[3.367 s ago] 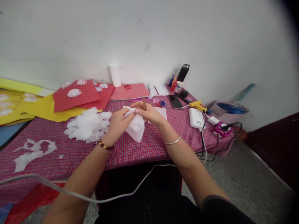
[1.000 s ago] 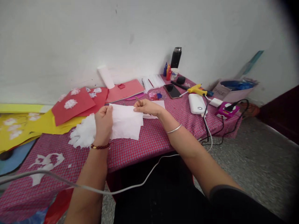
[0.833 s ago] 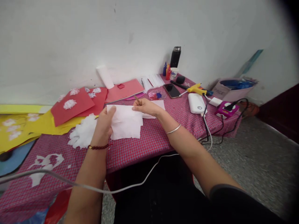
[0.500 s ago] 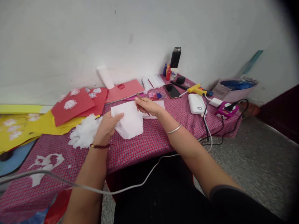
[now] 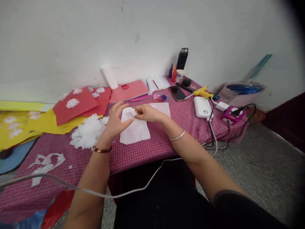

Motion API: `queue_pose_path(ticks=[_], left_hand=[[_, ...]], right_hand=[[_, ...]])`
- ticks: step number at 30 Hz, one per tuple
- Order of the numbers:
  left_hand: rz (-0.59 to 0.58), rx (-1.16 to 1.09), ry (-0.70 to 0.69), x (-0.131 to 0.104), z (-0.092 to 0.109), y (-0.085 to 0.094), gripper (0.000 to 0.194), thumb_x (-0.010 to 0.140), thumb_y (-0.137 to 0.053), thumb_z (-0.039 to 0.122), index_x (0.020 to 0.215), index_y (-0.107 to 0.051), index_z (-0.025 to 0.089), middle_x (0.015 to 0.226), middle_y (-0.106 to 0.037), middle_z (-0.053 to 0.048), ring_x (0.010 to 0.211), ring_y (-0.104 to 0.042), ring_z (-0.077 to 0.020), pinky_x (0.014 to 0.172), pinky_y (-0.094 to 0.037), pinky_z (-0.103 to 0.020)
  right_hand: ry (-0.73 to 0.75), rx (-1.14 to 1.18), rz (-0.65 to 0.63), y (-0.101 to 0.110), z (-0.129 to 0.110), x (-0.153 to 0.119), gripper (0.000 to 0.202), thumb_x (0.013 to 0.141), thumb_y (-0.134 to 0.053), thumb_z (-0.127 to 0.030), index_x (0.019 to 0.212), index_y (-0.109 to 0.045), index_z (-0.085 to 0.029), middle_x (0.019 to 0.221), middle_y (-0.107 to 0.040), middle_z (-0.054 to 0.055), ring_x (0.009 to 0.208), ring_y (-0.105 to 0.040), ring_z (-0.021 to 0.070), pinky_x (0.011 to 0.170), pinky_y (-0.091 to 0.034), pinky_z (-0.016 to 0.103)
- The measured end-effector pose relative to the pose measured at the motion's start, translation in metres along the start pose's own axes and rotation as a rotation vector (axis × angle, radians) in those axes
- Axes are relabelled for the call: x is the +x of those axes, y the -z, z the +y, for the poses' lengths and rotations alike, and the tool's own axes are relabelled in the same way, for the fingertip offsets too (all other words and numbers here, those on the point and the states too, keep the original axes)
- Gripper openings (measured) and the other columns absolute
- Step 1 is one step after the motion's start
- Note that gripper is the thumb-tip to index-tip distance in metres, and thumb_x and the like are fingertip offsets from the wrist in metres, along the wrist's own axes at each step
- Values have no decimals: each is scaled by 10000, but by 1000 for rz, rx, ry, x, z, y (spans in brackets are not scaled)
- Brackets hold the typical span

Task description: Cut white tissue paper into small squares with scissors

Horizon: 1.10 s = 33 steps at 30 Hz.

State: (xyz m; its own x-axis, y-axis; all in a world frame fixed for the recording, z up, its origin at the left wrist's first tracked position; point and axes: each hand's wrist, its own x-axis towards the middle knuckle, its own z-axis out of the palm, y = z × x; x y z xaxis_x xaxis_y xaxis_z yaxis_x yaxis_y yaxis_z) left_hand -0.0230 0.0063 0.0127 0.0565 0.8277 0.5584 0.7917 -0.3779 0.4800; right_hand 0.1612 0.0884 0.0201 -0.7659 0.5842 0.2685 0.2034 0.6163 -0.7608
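Observation:
A white sheet of paper (image 5: pixel 135 133) lies on the checked tablecloth in front of me. My left hand (image 5: pixel 116 121) hovers at its left side, thumb and fingers spread, with nothing in it. Over the sheet's upper right part, my right hand (image 5: pixel 148 113) is closed around a thin brown stick (image 5: pixel 136 109), of which only a short end shows. Whether the stick touches the paper I cannot tell. Another white sheet (image 5: pixel 163 109) lies partly behind my right hand. Left of my left hand sits a heap of crumpled white tissue (image 5: pixel 85 133).
Red cards (image 5: pixel 75 105) with white tufts lie at the left over yellow sheets (image 5: pixel 47 124). A phone (image 5: pixel 177 93), a yellow glue gun (image 5: pixel 201 92), a white power bank (image 5: pixel 202 107) and a purple plug adapter (image 5: pixel 233 115) stand right. A white cable (image 5: pixel 133 191) crosses in front of me.
The white sheet has gone from between my hands down onto the table. My left hand has let go and its fingers have spread. The right hand has moved slightly left with the stick.

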Motion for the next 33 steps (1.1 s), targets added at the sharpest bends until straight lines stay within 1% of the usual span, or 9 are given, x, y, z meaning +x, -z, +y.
queue_pose_path(ticks=[4,7,14,16,19,21,24,27,33], left_hand=[[-162,-125,39,-2,5,1,168,793,-627,310,915,-662,200,1038,-698,-61,1009,-637,-238,932,-479,-407],[-201,-191,166,-2,7,2,180,830,-579,331,740,-623,182,700,-635,-3,667,-584,-164,638,-461,-298],[-224,-188,191,-3,14,0,151,815,-561,291,757,-648,184,663,-621,9,625,-541,-154,583,-403,-277],[-147,-128,154,-3,16,-3,104,797,-583,267,810,-652,190,740,-652,-4,693,-569,-167,653,-434,-296],[176,30,146,-3,17,-6,112,730,-654,227,829,-611,196,843,-646,-27,805,-579,-188,766,-449,-331],[320,56,228,-3,17,-6,128,748,-666,272,743,-557,205,742,-591,-9,718,-550,-172,723,-448,-323],[155,-275,408,-4,16,-7,320,861,-549,465,672,-537,208,606,-539,3,552,-506,-142,581,-439,-290],[-78,-671,577,-4,20,-12,497,854,-463,637,683,-581,187,597,-593,-35,520,-560,-148,540,-477,-288],[-102,-752,646,-4,28,-16,405,701,-697,550,711,-624,151,594,-634,-31,521,-603,-134,563,-525,-269]], right_hand=[[52,87,-70,-1,-3,-2,204,783,-597,-159,672,-429,-192,600,-369,-75,569,-333,84,558,-230,257],[47,245,-65,0,-3,-2,117,809,-593,-200,750,-496,-174,640,-448,-59,589,-384,87,560,-283,239],[21,362,-46,3,-5,-1,125,845,-569,-212,735,-549,-156,598,-503,-53,553,-410,79,539,-306,223],[-3,368,-53,2,-6,0,120,831,-571,-173,714,-556,-154,577,-517,-54,541,-418,76,537,-310,219],[-62,410,31,-2,-8,1,144,810,-573,-129,673,-543,-158,554,-514,-59,521,-408,67,509,-294,206],[-128,485,147,-3,-9,2,170,814,-570,-135,657,-515,-168,521,-471,-75,469,-346,58,456,-242,204],[-226,632,241,-6,-11,3,189,834,-567,-166,661,-493,-183,447,-366,-111,393,-248,55,401,-163,214],[-259,723,198,-11,-13,3,182,825,-586,-163,664,-505,-183,413,-337,-124,363,-246,52,384,-153,209],[-265,733,170,-16,-14,2,189,810,-597,-140,641,-519,-172,397,-361,-120,349,-257,43,364,-154,192]])
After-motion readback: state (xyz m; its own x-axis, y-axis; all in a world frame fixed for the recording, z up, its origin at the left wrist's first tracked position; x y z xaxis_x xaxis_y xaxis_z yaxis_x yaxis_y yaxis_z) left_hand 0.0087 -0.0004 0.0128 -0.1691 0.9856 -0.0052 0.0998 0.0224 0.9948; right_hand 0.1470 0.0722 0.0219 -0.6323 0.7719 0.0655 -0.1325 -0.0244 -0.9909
